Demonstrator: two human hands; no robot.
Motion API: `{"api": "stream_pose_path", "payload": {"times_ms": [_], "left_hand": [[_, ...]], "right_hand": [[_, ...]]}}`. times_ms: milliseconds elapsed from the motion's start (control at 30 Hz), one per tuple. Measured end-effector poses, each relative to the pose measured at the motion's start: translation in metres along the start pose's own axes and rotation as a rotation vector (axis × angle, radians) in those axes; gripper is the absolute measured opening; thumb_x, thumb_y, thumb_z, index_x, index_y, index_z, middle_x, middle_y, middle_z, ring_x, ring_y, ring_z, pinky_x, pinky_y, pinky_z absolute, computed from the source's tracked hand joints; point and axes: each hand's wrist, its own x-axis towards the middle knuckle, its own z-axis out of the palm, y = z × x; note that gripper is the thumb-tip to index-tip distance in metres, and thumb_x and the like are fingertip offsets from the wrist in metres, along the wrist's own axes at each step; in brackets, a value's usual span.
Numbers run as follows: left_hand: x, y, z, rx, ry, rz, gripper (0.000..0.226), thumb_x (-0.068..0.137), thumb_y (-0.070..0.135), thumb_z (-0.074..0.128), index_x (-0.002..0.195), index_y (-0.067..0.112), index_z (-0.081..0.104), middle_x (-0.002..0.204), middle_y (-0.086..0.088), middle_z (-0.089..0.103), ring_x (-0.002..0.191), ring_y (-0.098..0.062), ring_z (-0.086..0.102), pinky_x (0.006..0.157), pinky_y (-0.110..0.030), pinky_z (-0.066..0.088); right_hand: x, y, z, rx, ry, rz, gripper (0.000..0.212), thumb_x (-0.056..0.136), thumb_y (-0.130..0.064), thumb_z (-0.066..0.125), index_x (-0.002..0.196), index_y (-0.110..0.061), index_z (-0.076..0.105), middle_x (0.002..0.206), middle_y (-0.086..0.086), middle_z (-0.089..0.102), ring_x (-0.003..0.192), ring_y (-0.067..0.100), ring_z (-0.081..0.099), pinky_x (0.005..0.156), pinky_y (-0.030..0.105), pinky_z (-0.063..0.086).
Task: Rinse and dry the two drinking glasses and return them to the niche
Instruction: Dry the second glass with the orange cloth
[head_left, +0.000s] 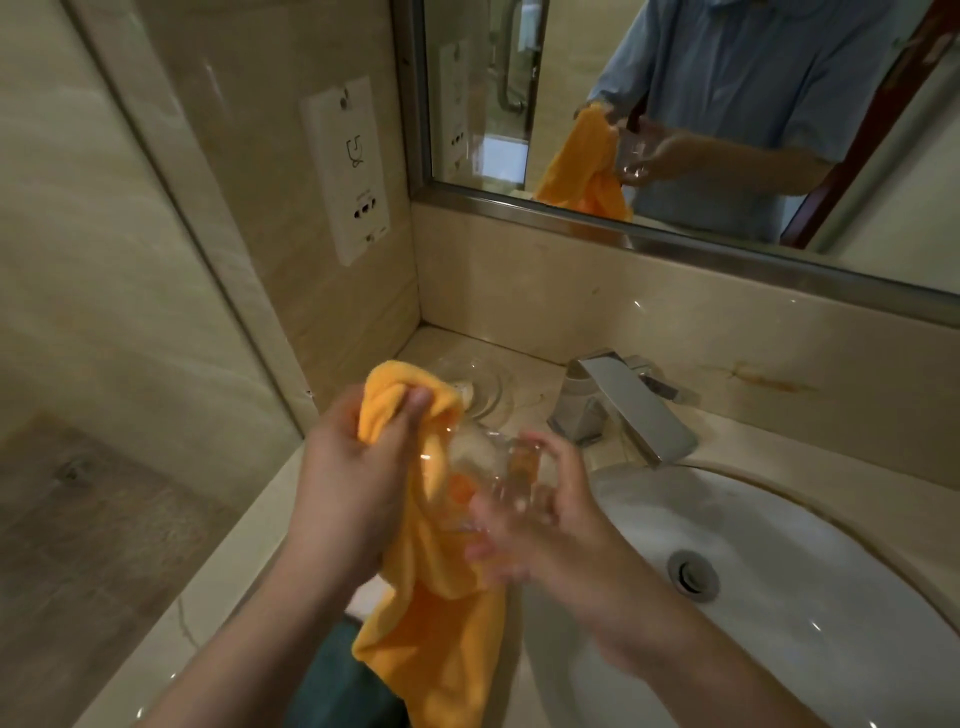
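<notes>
Head: glass (498, 483) in right-hand grip (540, 514).

Beige marble vanity counter (727, 431) with a white oval basin (779, 597) sunk in, just right of the gripped glass. Chrome faucet (623, 410) standing on the counter beyond the grip, to its right, spout angled over the basin. Clear glass dish (483, 387) resting on the counter directly behind the grip, toward the back corner.
</notes>
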Motion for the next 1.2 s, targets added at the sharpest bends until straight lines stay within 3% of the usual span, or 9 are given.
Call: {"api": "stream_pose_path", "payload": {"times_ms": [167, 300, 533, 600, 733, 900, 967, 1067, 1200], "left_hand": [[0.002, 0.003, -0.006, -0.122, -0.071, -0.182, 0.014, 0.083, 0.034, 0.061, 0.076, 0.022, 0.062, 0.053, 0.004, 0.067, 0.054, -0.011, 0.065, 0.057, -0.027, 0.053], [-0.005, 0.004, -0.008, -0.047, -0.023, 0.006, 0.016, 0.081, 0.043, 0.058, 0.074, 0.029, 0.057, 0.071, -0.002, 0.067, 0.071, -0.019, 0.065, 0.069, -0.040, 0.055], [-0.002, -0.005, -0.023, 0.258, -0.171, 0.817, 0.013, 0.086, 0.058, 0.045, 0.082, 0.045, 0.045, 0.075, 0.031, 0.053, 0.061, 0.014, 0.052, 0.052, -0.001, 0.036], [0.005, -0.009, -0.033, 0.128, -0.060, 0.718, 0.017, 0.083, 0.063, 0.044, 0.081, 0.047, 0.051, 0.079, 0.029, 0.058, 0.066, 0.010, 0.054, 0.059, -0.004, 0.043], [0.018, -0.028, -0.053, 0.151, 0.166, 0.336, 0.028, 0.079, 0.061, 0.045, 0.085, 0.036, 0.056, 0.081, -0.001, 0.061, 0.080, -0.029, 0.060, 0.070, -0.052, 0.052], [-0.004, -0.076, -0.047, 0.587, -0.093, 0.184, 0.033, 0.085, 0.028, 0.064, 0.113, 0.013, 0.061, 0.105, -0.011, 0.066, 0.099, -0.032, 0.059, 0.075, -0.033, 0.038], [-0.014, -0.083, -0.044, 0.830, -0.289, 0.056, 0.081, 0.077, 0.070, 0.046, 0.130, 0.009, 0.052, 0.133, -0.019, 0.052, 0.122, -0.032, 0.048, 0.094, -0.035, 0.036], [-0.020, -0.066, -0.042, 0.817, -0.424, 0.038, 0.143, 0.024, 0.101, -0.005, 0.146, 0.028, 0.014, 0.157, 0.000, 0.009, 0.142, -0.010, 0.009, 0.113, -0.025, 0.011], [-0.050, 0.001, -0.011, 0.285, -0.756, 0.043, 0.121, 0.025, 0.091, 0.056, 0.127, 0.062, -0.004, 0.128, 0.060, 0.009, 0.112, 0.041, 0.005, 0.089, 0.010, 0.022]], "right_hand": [[-0.001, 0.011, 0.001, -0.530, 0.167, -0.391, 0.064, 0.058, -0.067, 0.063, 0.113, -0.063, 0.033, 0.120, -0.029, 0.041, 0.109, -0.008, 0.048, 0.089, 0.010, 0.044], [0.001, 0.003, 0.007, -0.041, 0.164, -0.182, 0.050, 0.060, -0.061, 0.071, 0.104, -0.050, 0.050, 0.101, -0.010, 0.065, 0.080, 0.005, 0.068, 0.069, 0.021, 0.054], [0.002, -0.003, 0.012, 0.702, 0.006, 0.430, 0.067, 0.070, -0.063, 0.053, 0.094, -0.001, 0.067, 0.062, 0.013, 0.063, 0.037, 0.014, 0.052, 0.037, 0.018, 0.044], [-0.001, 0.001, 0.012, 0.845, -0.026, 0.485, 0.067, 0.075, -0.063, 0.051, 0.082, 0.001, 0.071, 0.064, 0.018, 0.062, 0.034, 0.014, 0.049, 0.033, 0.016, 0.041], [-0.005, 0.013, 0.007, 0.980, -0.046, 0.465, 0.063, 0.066, -0.061, 0.056, 0.090, -0.003, 0.065, 0.068, 0.021, 0.062, 0.033, 0.016, 0.050, 0.031, 0.018, 0.042], [-0.018, 0.016, -0.003, 1.018, -0.060, 0.385, 0.073, 0.063, -0.061, 0.054, 0.108, -0.004, 0.060, 0.069, 0.020, 0.063, 0.034, 0.015, 0.051, 0.031, 0.019, 0.042], [-0.024, 0.018, -0.007, 1.033, -0.051, 0.356, 0.073, 0.061, -0.060, 0.052, 0.108, -0.004, 0.060, 0.067, 0.020, 0.063, 0.032, 0.015, 0.050, 0.030, 0.019, 0.042], [-0.034, 0.021, -0.015, 1.043, -0.030, 0.279, 0.071, 0.062, -0.061, 0.049, 0.100, -0.002, 0.064, 0.064, 0.020, 0.062, 0.030, 0.016, 0.049, 0.028, 0.018, 0.040], [-0.051, 0.027, -0.029, 0.960, -0.051, 0.177, 0.073, 0.059, -0.067, 0.050, 0.085, -0.004, 0.077, 0.065, 0.017, 0.066, 0.033, 0.016, 0.053, 0.031, 0.019, 0.044]]}}
